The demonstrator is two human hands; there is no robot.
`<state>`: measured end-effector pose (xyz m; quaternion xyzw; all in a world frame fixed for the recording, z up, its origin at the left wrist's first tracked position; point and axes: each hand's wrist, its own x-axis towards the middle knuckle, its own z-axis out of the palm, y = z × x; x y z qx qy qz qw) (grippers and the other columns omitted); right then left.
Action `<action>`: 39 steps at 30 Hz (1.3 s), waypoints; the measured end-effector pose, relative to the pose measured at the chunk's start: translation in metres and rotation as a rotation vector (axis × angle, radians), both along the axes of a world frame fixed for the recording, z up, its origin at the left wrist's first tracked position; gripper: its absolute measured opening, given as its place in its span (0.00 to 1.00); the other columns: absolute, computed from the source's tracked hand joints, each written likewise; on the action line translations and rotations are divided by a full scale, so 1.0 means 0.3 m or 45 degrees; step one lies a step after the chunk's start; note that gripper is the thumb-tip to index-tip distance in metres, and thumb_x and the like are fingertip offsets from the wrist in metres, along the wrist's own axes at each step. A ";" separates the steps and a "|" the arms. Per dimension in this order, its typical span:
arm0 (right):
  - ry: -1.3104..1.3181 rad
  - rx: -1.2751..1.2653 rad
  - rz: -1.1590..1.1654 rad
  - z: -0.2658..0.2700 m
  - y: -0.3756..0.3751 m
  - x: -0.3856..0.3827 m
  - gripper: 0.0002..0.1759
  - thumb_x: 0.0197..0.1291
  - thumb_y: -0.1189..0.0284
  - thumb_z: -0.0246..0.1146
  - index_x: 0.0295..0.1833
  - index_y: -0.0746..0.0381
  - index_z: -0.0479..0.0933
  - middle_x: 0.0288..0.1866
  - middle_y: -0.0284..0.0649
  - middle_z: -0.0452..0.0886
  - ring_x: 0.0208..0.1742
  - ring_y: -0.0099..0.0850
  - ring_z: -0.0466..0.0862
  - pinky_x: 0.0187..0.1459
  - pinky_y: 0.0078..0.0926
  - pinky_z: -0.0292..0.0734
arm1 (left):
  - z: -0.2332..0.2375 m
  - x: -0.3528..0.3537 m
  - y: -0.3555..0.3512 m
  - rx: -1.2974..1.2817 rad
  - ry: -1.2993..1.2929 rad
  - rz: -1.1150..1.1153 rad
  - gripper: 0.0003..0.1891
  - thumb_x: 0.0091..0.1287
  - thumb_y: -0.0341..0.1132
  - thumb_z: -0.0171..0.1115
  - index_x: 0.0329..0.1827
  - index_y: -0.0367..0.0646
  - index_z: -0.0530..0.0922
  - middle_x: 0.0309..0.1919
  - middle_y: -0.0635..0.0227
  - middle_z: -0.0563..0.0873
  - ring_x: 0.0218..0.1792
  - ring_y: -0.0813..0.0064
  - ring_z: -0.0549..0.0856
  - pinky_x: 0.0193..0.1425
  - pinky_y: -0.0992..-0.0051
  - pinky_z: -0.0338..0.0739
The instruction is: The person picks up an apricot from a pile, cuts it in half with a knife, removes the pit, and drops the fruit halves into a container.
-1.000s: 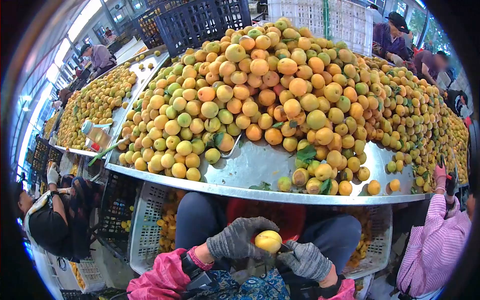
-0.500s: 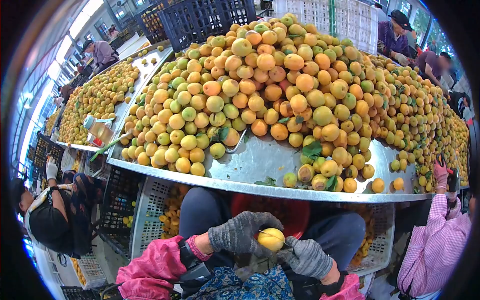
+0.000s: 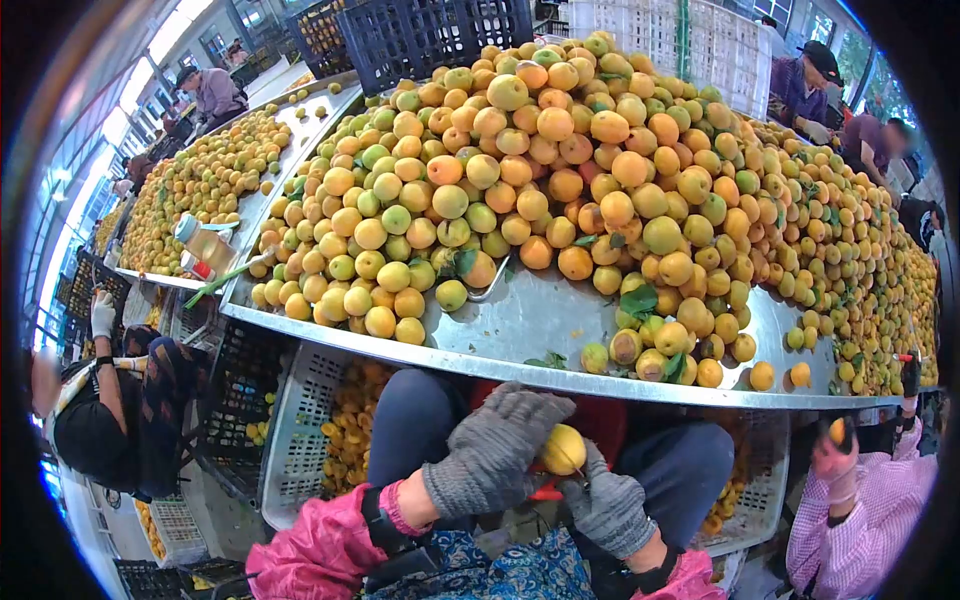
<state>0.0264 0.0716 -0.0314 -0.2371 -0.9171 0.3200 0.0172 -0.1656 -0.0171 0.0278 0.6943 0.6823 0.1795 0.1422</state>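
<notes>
My left hand [image 3: 497, 447], in a grey knitted glove, is closed around a yellow apricot [image 3: 563, 450] above my lap. Close against the fruit's right side is my right hand [image 3: 612, 508], gloved alike, its fingers curled round a thin blade-like tool that is mostly hidden. Below the hands, between my knees, a red basin [image 3: 612, 425] shows in part. In front of me a metal table [image 3: 530, 325] bears a large heap of apricots [image 3: 520, 170], yellow, orange and green, with some leaves among them.
Under the table stand a white crate [image 3: 292, 440] of orange fruit pieces and a black crate [image 3: 250, 400]. A jar [image 3: 203, 243] stands at the left. Co-workers sit on both sides; the one at right, in a pink checked sleeve [image 3: 850, 520], holds a fruit.
My hands have turned the apricot, and it sits slightly higher and further right. The thin line across it no longer shows. The view has shifted a little; the co-worker at right lowered a hand.
</notes>
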 end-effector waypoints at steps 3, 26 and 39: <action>0.293 -0.012 -0.113 -0.028 -0.024 0.018 0.44 0.58 0.53 0.64 0.71 0.69 0.59 0.26 0.48 0.81 0.20 0.43 0.82 0.24 0.39 0.75 | -0.043 0.040 -0.064 -0.080 -0.918 0.369 0.39 0.54 0.47 0.76 0.65 0.37 0.68 0.54 0.53 0.81 0.56 0.59 0.82 0.58 0.66 0.77; 0.292 -0.681 -0.128 0.077 0.086 -0.020 0.40 0.49 0.62 0.76 0.68 0.59 0.68 0.50 0.48 0.84 0.46 0.38 0.87 0.47 0.28 0.81 | -0.235 0.035 -0.073 -0.464 -1.553 0.539 0.28 0.67 0.53 0.61 0.57 0.35 0.77 0.40 0.63 0.86 0.37 0.79 0.83 0.41 0.74 0.79; 0.332 -0.063 0.220 0.028 -0.003 -0.076 0.38 0.50 0.50 0.71 0.63 0.61 0.73 0.38 0.45 0.83 0.34 0.40 0.85 0.32 0.34 0.79 | -0.312 0.157 -0.121 -0.073 -1.623 0.812 0.23 0.75 0.54 0.47 0.40 0.43 0.79 0.32 0.73 0.81 0.33 0.84 0.77 0.38 0.79 0.75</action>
